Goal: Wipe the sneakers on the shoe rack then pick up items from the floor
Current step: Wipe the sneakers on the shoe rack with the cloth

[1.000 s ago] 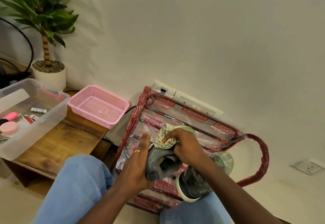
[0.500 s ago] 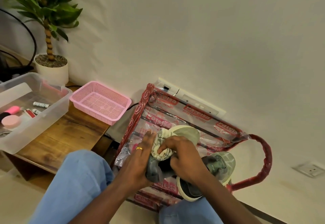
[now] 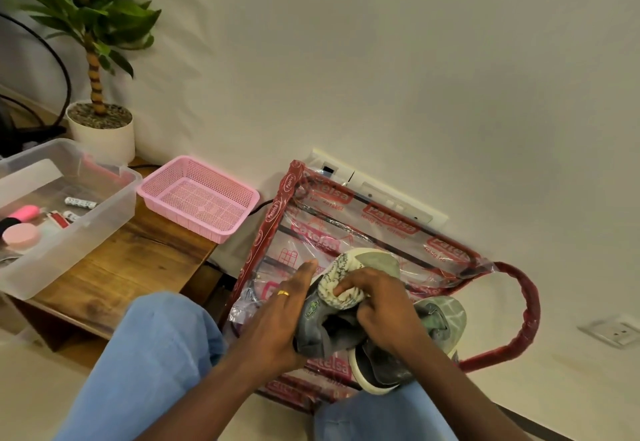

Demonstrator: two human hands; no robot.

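Cream wall, floor-level corner. Person is crouched with blue-trousered knees nearest the camera.

Left hand grips the grey sneaker from the side, forefinger stretched up along it, gold ring showing. Right hand pinches a bunched cloth and presses it onto the upper, near the collar. Sneaker is lifted just above the rack, dead centre of the view.

Step in hand, by my read: wiping, first half of the task. Floor pick-up not started, and I can't see loose items on the floor.

Next move likely calls for turning the shoe in the left hand to reach unwiped panels and the sole edge. Then set it down and swap to the second sneaker, lying at 3 o'clock of the hands, touching the right wrist.

Materials:
- Sneakers: soft grey fabric upper, small green logo, pale rubber sole, rounded toe.
- Cloth: white, dark speckled pattern, looks knitted and crushes easily.
- Shoe rack beneath: dark bars under crinkly clear plastic film with red print, curved red-wrapped tube at 3 o'clock. Film looks slippery, so a shoe set down may slide.

Further out at 10 o'clock: wooden worktop, pink mesh basket, clear plastic box holding small items. Potted plant at 11 o'clock.
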